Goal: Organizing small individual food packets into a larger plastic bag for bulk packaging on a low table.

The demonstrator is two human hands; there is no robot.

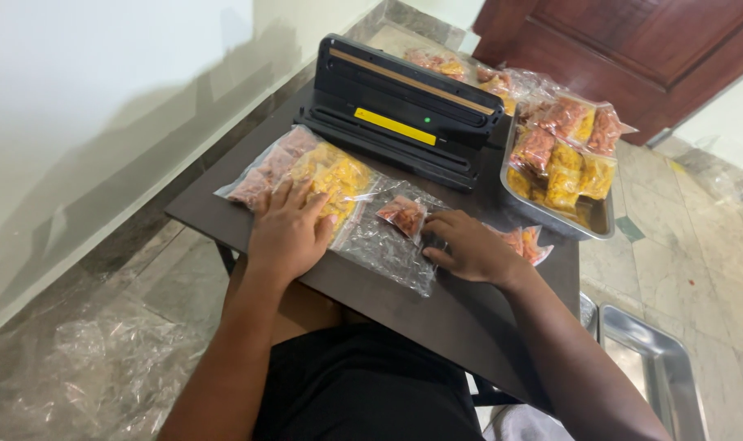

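A long clear plastic bag [371, 237] lies across the dark table [437, 314], filled with reddish pieces at its far left and yellow pieces in the middle. My left hand [288, 233] lies flat, fingers spread, pressing on the yellow part of the bag. My right hand [469, 247] rests on the bag's empty end, fingers curled at a small packet of red snack [402, 216] inside it. A black vacuum sealer [404, 110] stands open just behind the bag.
A metal tray [588, 220] at the right holds several sealed bags of red and yellow snacks [563, 151]. Another small packet [528, 242] lies by my right wrist. An empty metal tray [657, 367] and loose plastic sheet [85, 367] lie on the floor.
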